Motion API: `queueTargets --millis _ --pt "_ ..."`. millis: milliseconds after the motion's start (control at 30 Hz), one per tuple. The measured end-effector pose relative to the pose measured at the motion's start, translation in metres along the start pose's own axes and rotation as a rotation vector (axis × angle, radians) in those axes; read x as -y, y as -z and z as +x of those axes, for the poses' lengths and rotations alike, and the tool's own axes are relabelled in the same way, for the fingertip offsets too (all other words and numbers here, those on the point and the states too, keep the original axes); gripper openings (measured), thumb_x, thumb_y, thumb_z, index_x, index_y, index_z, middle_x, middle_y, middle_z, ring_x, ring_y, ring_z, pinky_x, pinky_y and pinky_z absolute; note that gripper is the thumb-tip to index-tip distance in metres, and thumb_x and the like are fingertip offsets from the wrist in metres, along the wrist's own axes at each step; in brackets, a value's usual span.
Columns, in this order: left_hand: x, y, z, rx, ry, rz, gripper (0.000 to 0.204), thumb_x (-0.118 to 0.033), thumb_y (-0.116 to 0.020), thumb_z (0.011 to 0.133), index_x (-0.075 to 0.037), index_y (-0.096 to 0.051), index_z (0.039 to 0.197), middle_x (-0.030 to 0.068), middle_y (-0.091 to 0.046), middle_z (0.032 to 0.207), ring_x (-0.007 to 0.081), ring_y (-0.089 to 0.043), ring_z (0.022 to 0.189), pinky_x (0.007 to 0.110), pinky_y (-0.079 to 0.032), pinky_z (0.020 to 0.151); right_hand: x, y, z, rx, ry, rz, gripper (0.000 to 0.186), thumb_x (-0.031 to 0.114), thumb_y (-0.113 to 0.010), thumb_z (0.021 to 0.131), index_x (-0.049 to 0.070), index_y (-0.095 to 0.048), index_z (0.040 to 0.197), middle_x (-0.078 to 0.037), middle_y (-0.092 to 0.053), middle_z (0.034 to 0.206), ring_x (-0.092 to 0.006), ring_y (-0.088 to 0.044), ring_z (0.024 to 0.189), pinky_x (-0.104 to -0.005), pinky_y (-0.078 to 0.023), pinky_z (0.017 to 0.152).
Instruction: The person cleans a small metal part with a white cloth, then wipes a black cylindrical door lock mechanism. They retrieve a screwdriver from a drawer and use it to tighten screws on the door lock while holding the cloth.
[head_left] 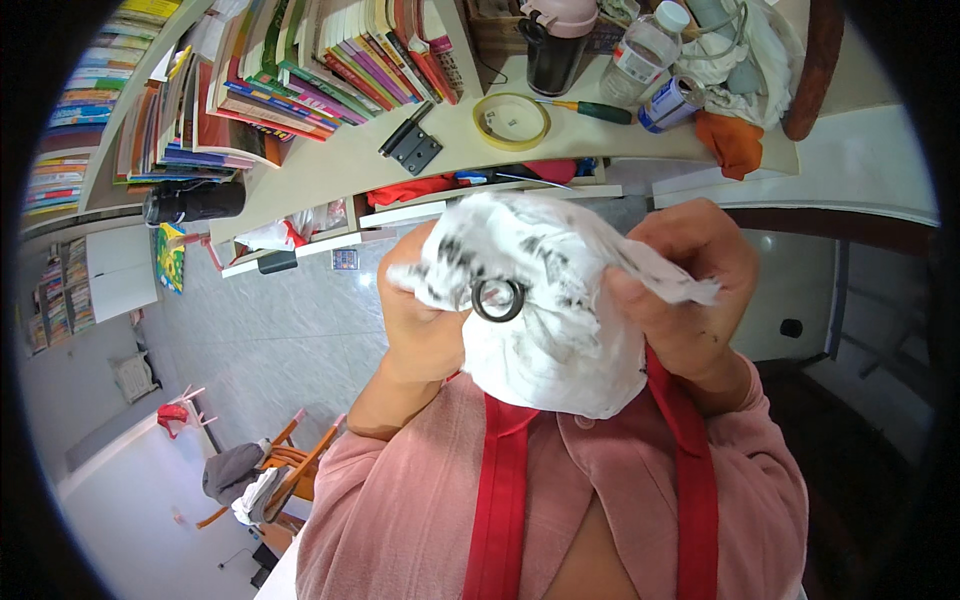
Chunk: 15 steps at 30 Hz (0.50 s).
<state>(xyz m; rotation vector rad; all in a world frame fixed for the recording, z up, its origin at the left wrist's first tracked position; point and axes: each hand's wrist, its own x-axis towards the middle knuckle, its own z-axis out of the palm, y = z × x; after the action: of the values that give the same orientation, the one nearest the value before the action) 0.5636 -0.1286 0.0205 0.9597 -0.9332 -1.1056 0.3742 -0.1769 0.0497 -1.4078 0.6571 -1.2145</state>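
A thin white wipe (560, 370), crumpled and smudged with black, is held up before my chest. At its left part sits a small dark ring (499, 299); whether the wipe passes through it I cannot tell. My left hand (425, 335) grips the wipe's left side next to the ring, with most of its fingers hidden behind the material. On the other side, my right hand (690, 290) pinches the wipe between thumb and fingers, and a loose end sticks out past them.
Beyond my hands is a desk (360, 150) with several books (340, 60), a black hinge (411, 145), yellow tape (511, 121), a green-handled screwdriver (597, 111), a plastic bottle (645, 55), a can (671, 104) and a dark tumbler (555, 50). Below it, drawers (400, 215) stand pulled out. A wooden chair (290, 470) is behind left.
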Motion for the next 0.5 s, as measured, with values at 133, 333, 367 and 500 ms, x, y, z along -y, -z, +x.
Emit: queueTargets --millis 133,333,367,500 --pt "-0.002 -0.005 0.001 -0.034 -0.011 -0.09 0.035 0.0 -0.074 0.069 0.003 -0.058 0.1 0.0052 -0.064 0.093 0.0106 -0.059 0.084 0.025 -0.047 0.076 -0.006 0.012 -0.001 0.107 -0.01 -0.018 0.026 0.005 -0.072 0.072 -0.005 -0.059 0.092 -0.009 -0.059 0.089 -0.0077 -0.055 0.074 -0.0203 -0.044 0.063" --pt "-0.009 -0.015 0.005 0.043 -0.136 -0.127 0.027 0.005 -0.071 0.073 0.003 -0.057 0.096 0.0059 -0.063 0.092 0.0102 -0.059 0.084 0.025 -0.048 0.076 -0.007 0.008 0.016 -0.184 0.279 -0.299 0.032 0.007 -0.073 0.074 -0.003 -0.06 0.102 -0.007 -0.061 0.089 -0.0123 -0.055 0.074 -0.0237 -0.043 0.066" --pt "-0.009 -0.016 0.004 0.047 -0.14 -0.134 0.026 0.006 -0.07 0.073 0.003 -0.057 0.096 0.0064 -0.064 0.091 0.0099 -0.06 0.083 0.025 -0.048 0.075 -0.002 0.006 0.016 -0.188 0.348 -0.367 0.03 0.007 -0.071 0.074 -0.001 -0.062 0.101 -0.009 -0.061 0.089 -0.0145 -0.054 0.076 -0.026 -0.042 0.069" --pt "-0.008 -0.018 0.002 0.069 -0.152 -0.126 0.027 0.007 -0.071 0.073 0.004 -0.058 0.097 0.0078 -0.064 0.091 0.0099 -0.061 0.081 0.024 -0.049 0.072 0.02 0.005 0.017 0.137 0.408 -0.547 0.024 0.004 -0.074 0.07 -0.001 -0.066 0.092 -0.012 -0.062 0.089 -0.0186 -0.056 0.078 -0.0292 -0.044 0.071"
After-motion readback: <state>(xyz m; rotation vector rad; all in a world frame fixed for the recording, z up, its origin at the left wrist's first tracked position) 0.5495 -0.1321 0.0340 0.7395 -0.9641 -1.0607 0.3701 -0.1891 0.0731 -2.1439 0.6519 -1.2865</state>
